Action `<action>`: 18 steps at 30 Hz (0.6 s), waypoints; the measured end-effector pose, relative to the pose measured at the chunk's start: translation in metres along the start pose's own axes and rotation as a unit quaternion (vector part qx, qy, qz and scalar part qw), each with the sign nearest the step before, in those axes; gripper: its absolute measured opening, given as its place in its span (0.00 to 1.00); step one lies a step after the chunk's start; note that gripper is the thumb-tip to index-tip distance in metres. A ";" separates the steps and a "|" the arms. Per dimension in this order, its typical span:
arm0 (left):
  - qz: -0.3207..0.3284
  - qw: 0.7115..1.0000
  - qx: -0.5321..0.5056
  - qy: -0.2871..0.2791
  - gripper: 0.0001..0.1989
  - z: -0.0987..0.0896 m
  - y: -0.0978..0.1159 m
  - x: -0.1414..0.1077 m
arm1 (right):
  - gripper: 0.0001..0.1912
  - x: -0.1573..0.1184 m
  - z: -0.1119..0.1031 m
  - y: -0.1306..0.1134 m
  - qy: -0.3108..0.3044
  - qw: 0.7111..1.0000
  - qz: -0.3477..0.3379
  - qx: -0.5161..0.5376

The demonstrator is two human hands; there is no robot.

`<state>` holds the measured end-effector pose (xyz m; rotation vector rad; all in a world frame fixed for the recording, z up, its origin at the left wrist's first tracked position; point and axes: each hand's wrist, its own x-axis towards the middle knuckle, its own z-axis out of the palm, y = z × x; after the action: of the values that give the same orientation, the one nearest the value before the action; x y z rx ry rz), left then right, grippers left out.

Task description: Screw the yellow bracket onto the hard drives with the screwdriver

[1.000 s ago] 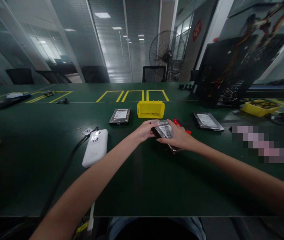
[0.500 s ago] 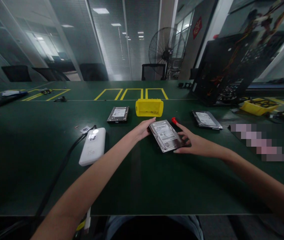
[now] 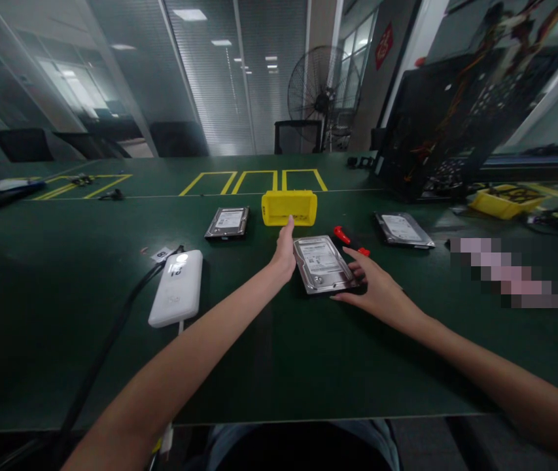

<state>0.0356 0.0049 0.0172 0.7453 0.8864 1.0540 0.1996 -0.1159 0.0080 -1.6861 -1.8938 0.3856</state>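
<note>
A silver hard drive (image 3: 321, 261) with a white label lies on the green table in front of me. My left hand (image 3: 284, 252) rests on edge along its left side, fingers straight and stretched out. At the drive's right side is my right hand (image 3: 369, 278), its thumb and fingers spread apart around the near right corner. Whether the right fingertips touch the drive is hard to see. Just behind that hand lies a red-handled tool (image 3: 350, 241), its far end hidden. A yellow bin (image 3: 289, 209) stands beyond the drive.
Two more hard drives lie farther off, one on the left (image 3: 228, 222) and another on the right (image 3: 403, 229). A white power bank (image 3: 176, 289) with a cable is left of my forearm. At the right stand an open black computer case (image 3: 426, 137) and a yellow tray (image 3: 504, 201).
The hard drive has come down from a tilted hold to lie on the table. My left hand has straightened beside it, and the right has moved slightly nearer, uncovering the red handle.
</note>
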 end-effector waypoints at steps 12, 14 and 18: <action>-0.008 1.000 -0.008 -0.001 0.40 -0.004 0.001 -0.010 | 0.46 -0.005 0.007 -0.012 0.020 0.998 -0.023 -0.052; 0.004 1.000 -0.009 0.004 0.39 -0.006 0.000 -0.015 | 0.46 -0.006 0.011 -0.017 0.026 0.996 -0.030 -0.080; 0.033 0.999 -0.005 0.000 0.38 -0.011 -0.002 -0.021 | 0.48 -0.007 0.014 -0.025 0.040 0.990 -0.022 -0.133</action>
<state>0.0220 -0.0144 0.0153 0.7700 0.8606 1.1174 0.1715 -0.1250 0.0088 -1.7950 -1.9888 0.0467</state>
